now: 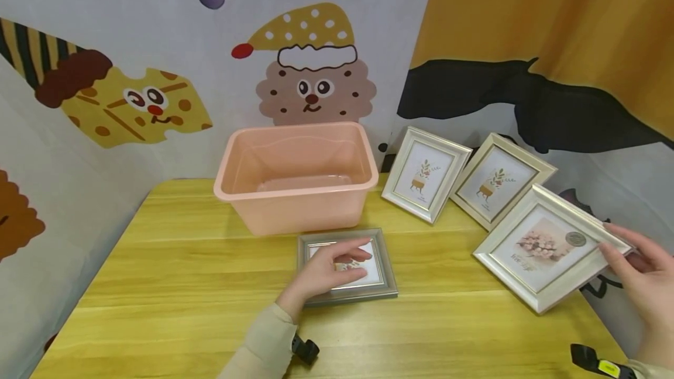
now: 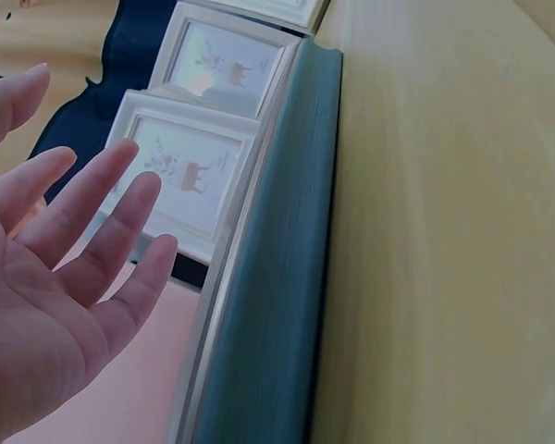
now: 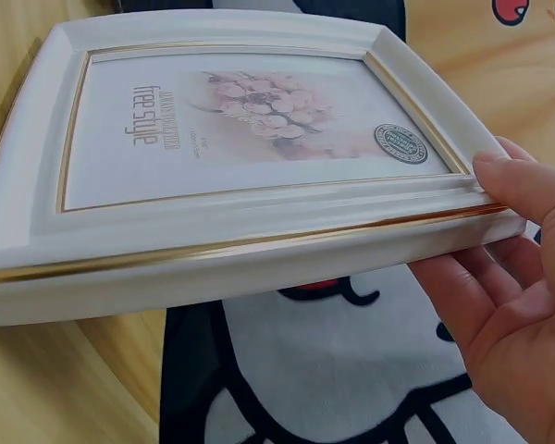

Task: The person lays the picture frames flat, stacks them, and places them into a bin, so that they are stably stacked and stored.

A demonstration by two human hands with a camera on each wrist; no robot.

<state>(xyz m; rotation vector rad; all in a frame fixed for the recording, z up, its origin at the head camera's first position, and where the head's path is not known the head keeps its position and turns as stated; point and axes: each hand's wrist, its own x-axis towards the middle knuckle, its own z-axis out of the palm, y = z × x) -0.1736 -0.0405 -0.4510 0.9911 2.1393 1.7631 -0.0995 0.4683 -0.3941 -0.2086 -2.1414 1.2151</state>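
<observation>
My right hand (image 1: 650, 279) pinches the corner of a white picture frame (image 1: 550, 247) with a pink blossom print, thumb on the front and fingers behind. In the right wrist view this white frame (image 3: 231, 222) is tilted, its gold trim and round sticker showing. Over a grey-green picture frame (image 1: 389, 274) lying flat on the table, my left hand (image 1: 332, 271) hovers with fingers spread and nothing in its grasp. The left wrist view shows the left hand (image 2: 65, 268) beside that frame's thick edge (image 2: 277, 240).
A pink plastic bin (image 1: 295, 209) stands at the back, behind the flat frame. To its right, a white frame (image 1: 426, 174) and a beige frame (image 1: 502, 177) lean upright near the wall. The wooden table (image 1: 184, 279) meets cartoon-printed cloth (image 1: 158, 4) around it.
</observation>
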